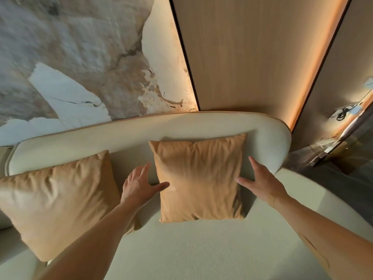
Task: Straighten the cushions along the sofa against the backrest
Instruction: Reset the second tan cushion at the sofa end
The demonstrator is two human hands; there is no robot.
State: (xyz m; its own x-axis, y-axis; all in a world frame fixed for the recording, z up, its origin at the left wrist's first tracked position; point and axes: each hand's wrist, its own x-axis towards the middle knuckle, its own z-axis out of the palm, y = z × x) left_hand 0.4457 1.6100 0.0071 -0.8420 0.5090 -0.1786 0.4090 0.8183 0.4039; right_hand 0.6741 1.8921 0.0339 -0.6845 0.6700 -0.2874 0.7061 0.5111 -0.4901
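Note:
Two tan square cushions lean on the cream sofa backrest. The right cushion stands upright near the backrest's rounded right end. The left cushion is tilted, with its lower corner toward the seat's front. My left hand is open at the right cushion's left edge, thumb touching the fabric. At that cushion's right edge my right hand is spread flat, fingers apart. Neither hand grips anything.
The cream seat stretches toward me below the cushions. A marble-patterned wall and a wooden panel with a lit strip rise behind the sofa. A dark side table with cables stands at the right.

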